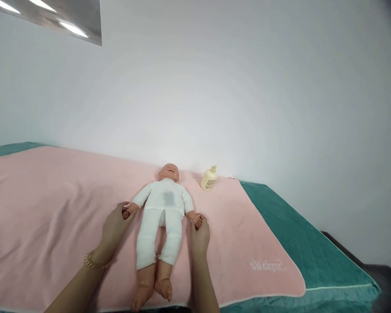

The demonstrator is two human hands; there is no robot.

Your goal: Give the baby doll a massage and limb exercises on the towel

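A baby doll point(164, 198) in a white cloth suit lies on its back on a pink blanket point(74, 191), head towards the wall and bare feet towards me. My left hand point(116, 224), with a beaded bracelet on the wrist, is closed around the doll's hand on the left side. On the other side, my right hand point(200, 232) grips the doll's other hand between thumb and fingers. Both doll arms are spread out from its body. A pale yellow pump bottle point(209, 178) stands on the blanket to the right of the doll's head, touched by neither hand.
The blanket covers a bed with a green quilted cover point(289, 230), which shows along the right and at the far left. A white wall point(215, 87) rises right behind it. A dark piece of furniture point(386, 282) stands past the right edge. A shiny panel point(68, 17) hangs at upper left.
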